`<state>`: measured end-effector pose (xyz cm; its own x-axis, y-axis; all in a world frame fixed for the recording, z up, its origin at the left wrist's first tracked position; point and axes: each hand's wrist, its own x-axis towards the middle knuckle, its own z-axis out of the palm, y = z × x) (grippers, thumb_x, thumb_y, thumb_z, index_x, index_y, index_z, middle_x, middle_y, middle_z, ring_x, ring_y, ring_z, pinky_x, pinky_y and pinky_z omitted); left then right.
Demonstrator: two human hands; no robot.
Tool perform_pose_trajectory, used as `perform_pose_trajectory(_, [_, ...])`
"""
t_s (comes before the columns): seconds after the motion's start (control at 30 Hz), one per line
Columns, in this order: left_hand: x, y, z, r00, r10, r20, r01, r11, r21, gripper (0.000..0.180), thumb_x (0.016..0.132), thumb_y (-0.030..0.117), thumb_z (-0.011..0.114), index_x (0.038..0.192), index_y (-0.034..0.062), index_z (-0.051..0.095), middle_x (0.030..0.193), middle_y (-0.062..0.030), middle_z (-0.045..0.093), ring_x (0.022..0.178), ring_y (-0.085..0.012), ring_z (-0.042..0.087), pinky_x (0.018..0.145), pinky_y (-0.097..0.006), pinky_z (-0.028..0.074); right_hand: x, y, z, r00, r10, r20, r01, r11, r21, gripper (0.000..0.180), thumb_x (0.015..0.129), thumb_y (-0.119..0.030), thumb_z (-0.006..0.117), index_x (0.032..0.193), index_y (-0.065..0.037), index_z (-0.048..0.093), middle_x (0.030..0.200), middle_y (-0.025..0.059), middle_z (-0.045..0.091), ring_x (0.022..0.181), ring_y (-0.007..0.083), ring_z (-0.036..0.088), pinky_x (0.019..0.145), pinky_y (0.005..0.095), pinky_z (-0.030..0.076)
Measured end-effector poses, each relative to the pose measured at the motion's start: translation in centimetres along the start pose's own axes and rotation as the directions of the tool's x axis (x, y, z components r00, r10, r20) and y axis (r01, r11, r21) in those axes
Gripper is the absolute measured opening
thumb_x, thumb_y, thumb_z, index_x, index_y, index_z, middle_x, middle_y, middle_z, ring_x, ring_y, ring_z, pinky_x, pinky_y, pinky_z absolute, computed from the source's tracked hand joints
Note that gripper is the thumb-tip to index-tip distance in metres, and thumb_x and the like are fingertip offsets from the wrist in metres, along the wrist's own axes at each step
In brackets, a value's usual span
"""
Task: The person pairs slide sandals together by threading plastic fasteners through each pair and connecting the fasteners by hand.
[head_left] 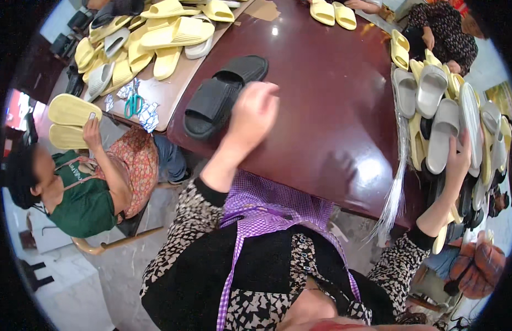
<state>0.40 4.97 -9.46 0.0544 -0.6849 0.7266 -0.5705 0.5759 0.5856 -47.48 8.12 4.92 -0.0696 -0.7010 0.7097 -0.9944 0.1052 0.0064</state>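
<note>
A pair of black slide slippers lies on the dark red table, one partly over the other. Just right of them is my left hand, its fingers curled in and slightly blurred. Whatever may be inside that hand is hidden. At the right edge, my right hand reaches into a heap of slippers. Its thumb and fingers close on the heel end of a grey slipper. Beside that slipper stands another one, its pale sole turned outward.
Yellow slippers are piled at the far left, near teal scissors and printed labels. At left, a seated person holds yellow slippers. Clear plastic strands hang over the table's right edge. Other people are around the table.
</note>
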Motion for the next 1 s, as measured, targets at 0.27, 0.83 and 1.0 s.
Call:
perform_pose_trajectory(0.27, [-5.2,-11.6,-12.4,0.875,-0.484,-0.014,0.475,0.852,0.218,0.032,0.084,0.008,0.055,0.114,-0.0025,0.054,0.100,-0.0143,0.061,0.093,-0.0278,0.058,0.084,-0.037,0.046,-7.3,-5.9,2.8,0.971,0.179,0.161,-0.240,0.772,0.588,0.035,0.091,-0.008,0.056,0.124,0.001,0.052,0.116,0.0094,0.061,0.105,0.0163,0.057,0.092,0.0288,0.043])
perform_pose_trajectory(0.83, [-10.1,4.9,-0.3,0.544,-0.756,0.363,0.691,0.158,-0.705,0.068,0.085,0.003,0.058,0.140,-0.0028,0.019,0.111,-0.0157,0.052,0.083,-0.0201,0.060,0.063,-0.029,0.055,-17.5,-29.3,7.8,0.575,-0.367,0.731,-0.813,-0.160,0.559,0.048,0.085,-0.009,0.058,0.128,0.003,0.041,0.109,0.0110,0.060,0.084,0.0165,0.061,0.075,0.0274,0.050])
perform_pose_trajectory(1.0, [-10.2,3.5,-0.8,0.497,-0.697,0.518,0.786,0.109,-0.608,0.056,0.089,0.011,0.059,0.135,-0.0030,0.030,0.106,-0.0132,0.054,0.080,-0.0191,0.060,0.064,-0.027,0.053,-18.8,-28.5,9.6,0.549,-0.182,0.816,-0.800,-0.398,0.450,0.029,0.085,-0.006,0.054,0.112,0.002,0.049,0.097,0.0104,0.061,0.076,0.0172,0.061,0.065,0.0286,0.052])
